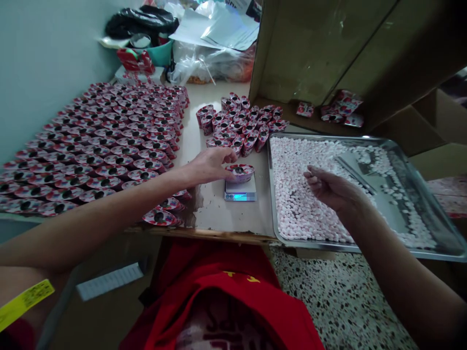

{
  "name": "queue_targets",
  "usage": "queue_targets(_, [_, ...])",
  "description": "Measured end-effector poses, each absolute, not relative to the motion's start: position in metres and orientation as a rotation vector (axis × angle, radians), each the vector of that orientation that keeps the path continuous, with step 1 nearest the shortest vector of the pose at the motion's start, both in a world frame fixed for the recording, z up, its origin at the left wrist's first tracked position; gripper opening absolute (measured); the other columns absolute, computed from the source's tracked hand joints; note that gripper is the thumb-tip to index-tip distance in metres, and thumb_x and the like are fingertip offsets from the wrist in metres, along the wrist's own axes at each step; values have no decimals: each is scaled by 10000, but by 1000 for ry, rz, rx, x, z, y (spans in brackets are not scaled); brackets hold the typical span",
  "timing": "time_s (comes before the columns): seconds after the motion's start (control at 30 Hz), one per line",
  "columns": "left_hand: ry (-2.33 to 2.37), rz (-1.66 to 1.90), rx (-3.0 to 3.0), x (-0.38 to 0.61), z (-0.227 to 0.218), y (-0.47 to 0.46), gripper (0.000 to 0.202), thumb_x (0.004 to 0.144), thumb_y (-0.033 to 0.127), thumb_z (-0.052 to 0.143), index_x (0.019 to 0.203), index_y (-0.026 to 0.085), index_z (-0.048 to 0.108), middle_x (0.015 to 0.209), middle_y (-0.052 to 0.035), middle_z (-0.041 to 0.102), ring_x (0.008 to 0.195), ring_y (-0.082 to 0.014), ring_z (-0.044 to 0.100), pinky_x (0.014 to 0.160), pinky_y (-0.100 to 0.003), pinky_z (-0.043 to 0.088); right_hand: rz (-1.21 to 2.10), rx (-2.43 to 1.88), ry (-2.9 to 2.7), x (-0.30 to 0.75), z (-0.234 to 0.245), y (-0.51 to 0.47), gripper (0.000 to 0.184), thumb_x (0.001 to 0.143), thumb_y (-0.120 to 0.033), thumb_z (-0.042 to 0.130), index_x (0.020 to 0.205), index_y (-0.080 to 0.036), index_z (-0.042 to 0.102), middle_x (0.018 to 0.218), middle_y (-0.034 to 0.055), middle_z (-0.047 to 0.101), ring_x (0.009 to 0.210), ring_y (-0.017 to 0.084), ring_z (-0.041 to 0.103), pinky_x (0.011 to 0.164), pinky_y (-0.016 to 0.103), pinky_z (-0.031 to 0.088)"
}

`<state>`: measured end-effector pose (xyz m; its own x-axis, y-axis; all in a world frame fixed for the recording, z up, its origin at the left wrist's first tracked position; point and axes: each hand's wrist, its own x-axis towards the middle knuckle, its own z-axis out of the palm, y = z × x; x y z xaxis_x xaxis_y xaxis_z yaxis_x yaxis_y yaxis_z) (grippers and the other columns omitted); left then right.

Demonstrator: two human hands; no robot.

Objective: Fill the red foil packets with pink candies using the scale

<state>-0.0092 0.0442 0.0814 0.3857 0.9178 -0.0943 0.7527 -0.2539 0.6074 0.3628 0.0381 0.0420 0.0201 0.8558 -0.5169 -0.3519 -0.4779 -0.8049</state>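
Note:
A small red cup (240, 171) stands on a little digital scale (240, 190) near the table's front edge. My left hand (211, 163) reaches over from the left and its fingertips rest on the cup's rim. My right hand (328, 187) hovers palm-up over a metal tray (419, 199) full of small pale pink candies (297, 194), fingers loosely curled; whether it holds any candies I cannot make out. A flat metal scoop (352, 167) lies in the tray beyond my right hand.
Many rows of red cups (105, 146) cover the table's left side. A smaller cluster of cups (242, 124) stands behind the scale. An open cardboard box (321, 63) with a few cups rises at the back right. Bags and papers (211, 43) pile at the far end.

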Motion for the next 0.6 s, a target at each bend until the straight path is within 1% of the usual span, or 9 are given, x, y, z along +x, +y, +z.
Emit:
queue_targets(0.13, [1418, 335, 2104, -5, 83, 45, 447, 773, 394, 821, 1152, 183, 711, 1059, -53, 732, 987, -240, 669, 873, -342, 485, 1571, -1361, -759, 370, 45, 34, 138, 802, -106, 792, 906, -184, 747, 791, 23, 716, 562, 69, 587, 460, 107, 506])
queue_targets(0.2, [1436, 313, 2159, -1, 82, 45, 460, 791, 402, 816, 1180, 191, 693, 1135, -68, 732, 1060, -263, 669, 933, -366, 504, 1500, -1389, -926, 375, 46, 33, 160, 778, -207, 826, 923, -219, 762, 829, 28, 731, 616, 102, 620, 525, 169, 547])
queue_targets(0.27, [1461, 289, 2283, 8, 78, 41, 513, 807, 402, 813, 1250, 184, 670, 1261, -113, 702, 1192, -313, 636, 1026, -422, 502, 1301, -1493, -1230, 379, 46, 33, 193, 837, -383, 800, 982, -256, 779, 958, 63, 775, 806, 185, 717, 734, 304, 629])
queue_targets(0.3, [1464, 270, 2352, 14, 74, 39, 528, 829, 395, 799, 1289, 178, 657, 1323, -139, 675, 1254, -338, 608, 1063, -450, 493, 1123, -1565, -1435, 379, 44, 34, 249, 886, -476, 746, 1019, -270, 787, 1066, 91, 790, 975, 254, 740, 886, 414, 626])
queue_targets(0.33, [1460, 242, 2405, 20, 71, 37, 521, 862, 383, 772, 1321, 173, 646, 1363, -161, 653, 1294, -355, 588, 1082, -468, 489, 900, -1636, -1648, 378, 42, 36, 331, 930, -557, 673, 1067, -282, 795, 1208, 118, 779, 1176, 335, 703, 1032, 544, 561])
queue_targets(0.37, [1453, 213, 2425, 26, 66, 35, 485, 908, 369, 728, 1341, 169, 638, 1374, -173, 647, 1295, -356, 593, 1076, -469, 497, 667, -1691, -1842, 376, 39, 37, 419, 964, -616, 594, 1131, -290, 796, 1362, 133, 730, 1358, 409, 599, 1136, 668, 442])
queue_targets(0.43, [1440, 168, 2390, 30, 60, 35, 402, 994, 347, 621, 1355, 171, 634, 1333, -171, 676, 1224, -331, 650, 1023, -442, 528, 321, -1747, -2111, 366, 32, 40, 547, 1001, -669, 477, 1304, -308, 754, 1589, 121, 575, 1544, 488, 369, 1185, 814, 233])
queue_targets(0.5, [1411, 177, 2369, 19, 58, 39, 372, 1026, 312, 562, 1369, 186, 632, 1308, -149, 698, 1171, -302, 686, 985, -406, 540, 221, -1750, -2245, 351, 26, 43, 623, 1016, -692, 429, 1459, -319, 660, 1678, 115, 466, 1581, 492, 294, 1181, 827, 216])
queue_targets(0.6, [1323, 268, 2440, -31, 63, 50, 407, 1010, 269, 569, 1412, 243, 625, 1351, -108, 687, 1219, -271, 673, 1024, -369, 513, 170, -1608, -2300, 326, 24, 50, 670, 1004, -721, 473, 1449, -259, 665, 1628, 169, 513, 1537, 448, 392, 1194, 683, 348])
